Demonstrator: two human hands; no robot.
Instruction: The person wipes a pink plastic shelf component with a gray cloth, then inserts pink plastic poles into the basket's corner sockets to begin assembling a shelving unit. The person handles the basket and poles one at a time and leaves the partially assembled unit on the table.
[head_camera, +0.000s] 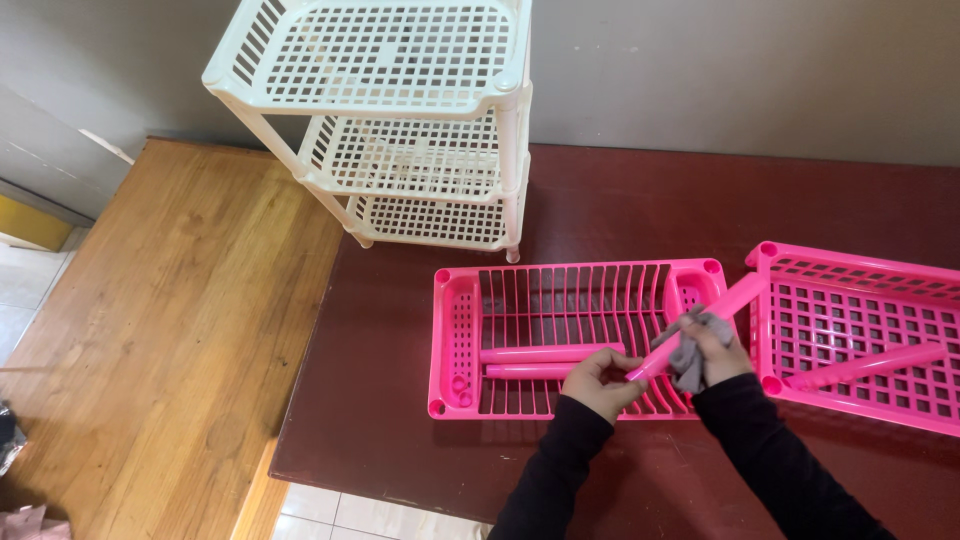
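Observation:
My left hand (598, 383) pinches the near end of a pink plastic tube (738, 296) that slants up to the right. My right hand (716, 351) presses a grey cloth (686, 361) around the middle of that tube. Both hands hover over a pink slatted rack tray (455, 340) lying flat on the dark red table (400, 420). Two more pink tubes (545, 353) lie side by side inside that tray. A second pink grid tray (850, 300) sits at the right with another pink tube (870, 365) resting in it.
A white three-tier plastic shelf (400, 110) stands at the table's back edge. A lighter wooden table (170, 330) adjoins on the left. A grey wall runs behind. Tiled floor shows at the bottom and far left.

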